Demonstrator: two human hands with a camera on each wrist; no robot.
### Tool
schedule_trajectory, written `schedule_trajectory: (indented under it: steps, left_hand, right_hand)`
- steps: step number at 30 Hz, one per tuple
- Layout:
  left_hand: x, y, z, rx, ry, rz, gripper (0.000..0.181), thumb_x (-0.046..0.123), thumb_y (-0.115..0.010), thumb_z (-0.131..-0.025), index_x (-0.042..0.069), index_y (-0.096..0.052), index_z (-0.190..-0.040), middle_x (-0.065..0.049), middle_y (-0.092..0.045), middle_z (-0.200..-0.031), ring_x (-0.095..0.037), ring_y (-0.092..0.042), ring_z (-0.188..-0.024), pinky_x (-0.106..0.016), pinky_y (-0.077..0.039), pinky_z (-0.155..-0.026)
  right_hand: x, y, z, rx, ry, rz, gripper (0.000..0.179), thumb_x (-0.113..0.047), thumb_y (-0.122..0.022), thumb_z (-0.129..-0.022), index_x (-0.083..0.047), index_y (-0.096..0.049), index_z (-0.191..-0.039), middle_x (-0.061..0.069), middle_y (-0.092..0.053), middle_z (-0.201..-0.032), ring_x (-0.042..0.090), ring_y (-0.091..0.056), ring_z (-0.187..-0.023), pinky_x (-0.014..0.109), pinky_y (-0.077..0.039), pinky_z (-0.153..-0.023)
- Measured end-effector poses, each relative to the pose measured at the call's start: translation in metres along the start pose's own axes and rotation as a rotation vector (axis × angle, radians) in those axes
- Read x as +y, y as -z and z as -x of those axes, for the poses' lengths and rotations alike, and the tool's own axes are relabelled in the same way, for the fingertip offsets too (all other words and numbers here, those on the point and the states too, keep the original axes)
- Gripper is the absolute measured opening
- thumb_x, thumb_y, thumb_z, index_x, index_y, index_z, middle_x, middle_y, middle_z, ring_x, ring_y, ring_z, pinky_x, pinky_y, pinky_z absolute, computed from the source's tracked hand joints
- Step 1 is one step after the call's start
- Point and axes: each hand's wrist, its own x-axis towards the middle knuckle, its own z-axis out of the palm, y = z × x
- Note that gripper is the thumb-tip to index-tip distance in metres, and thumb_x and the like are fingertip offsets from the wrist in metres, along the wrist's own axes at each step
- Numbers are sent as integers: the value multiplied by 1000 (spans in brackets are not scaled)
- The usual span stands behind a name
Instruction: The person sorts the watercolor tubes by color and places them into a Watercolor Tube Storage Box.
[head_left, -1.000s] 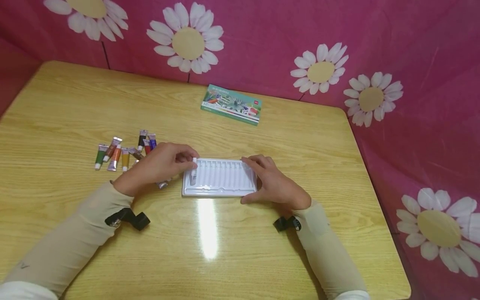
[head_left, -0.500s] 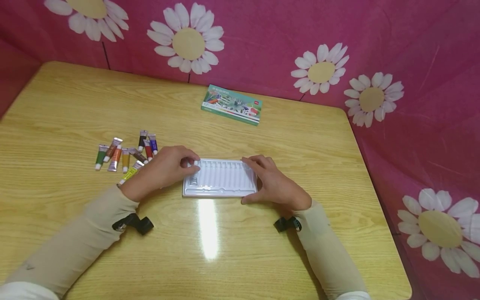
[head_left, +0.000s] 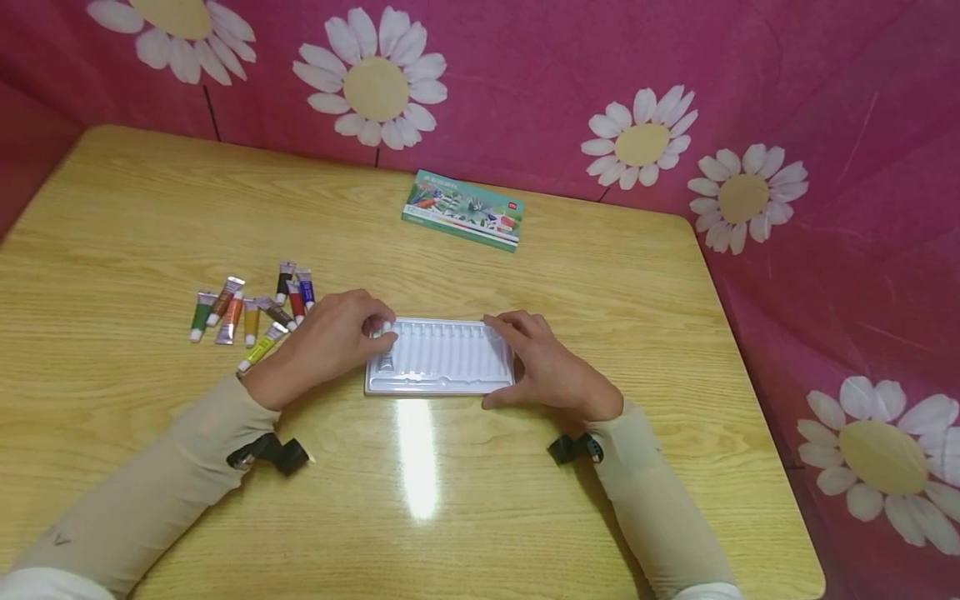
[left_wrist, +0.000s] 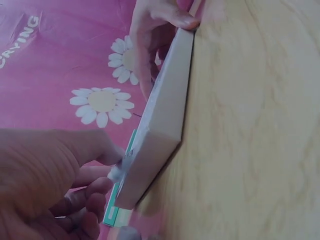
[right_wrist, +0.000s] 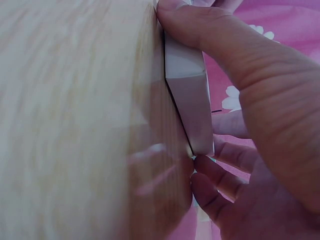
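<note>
A white plastic tray [head_left: 450, 354] with a row of narrow slots lies on the table in the head view. A small white-capped paint tube [head_left: 386, 363] lies in its leftmost slot. My left hand [head_left: 326, 337] pinches this tube near the cap with thumb and fingertips; the fingers partly cover it. In the left wrist view, the thumb presses on the tube [left_wrist: 118, 172] at the tray's edge. My right hand [head_left: 551, 367] grips the tray's right end, thumb at the near corner and fingers at the far one. The right wrist view shows the thumb against the tray's side [right_wrist: 187, 100].
Left of the tray, several loose paint tubes lie scattered, among them a yellow tube [head_left: 262, 347], a green tube [head_left: 201, 317] and a blue tube [head_left: 305, 287]. A green printed box [head_left: 463, 210] lies near the table's far edge, before a pink flowered cloth [head_left: 510, 83].
The tube in my left hand has gone from standing out above the leftmost slot to lying down in it. My left hand has shifted slightly with it; my right hand has stayed still.
</note>
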Motion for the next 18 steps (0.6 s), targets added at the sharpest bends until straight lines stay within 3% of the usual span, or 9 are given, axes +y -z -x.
schedule_trajectory:
  steps: [8, 18]
  left_hand:
    - [-1, -2, 0, -11, -10, -48, 25, 22, -74, -92, 3, -76, -109, -8, -67, -90, -21, -55, -77, -32, -44, -70]
    - [-1, -3, -1, -28, 7, -27, 16, 23, -75, -93, 8, -75, -96, -6, -67, -86, -20, -56, -77, -32, -43, -70]
  right_hand:
    - [-1, 0, 1, 1, -6, -14, 114, -59, -90, -71, -26, -31, -163, 0, -38, -158, 22, -35, -140, 44, -46, -115]
    - [0, 0, 1, -4, -17, -12, 114, -60, -89, -71, -27, -30, -163, -1, -37, -159, 22, -34, -141, 43, -47, -115]
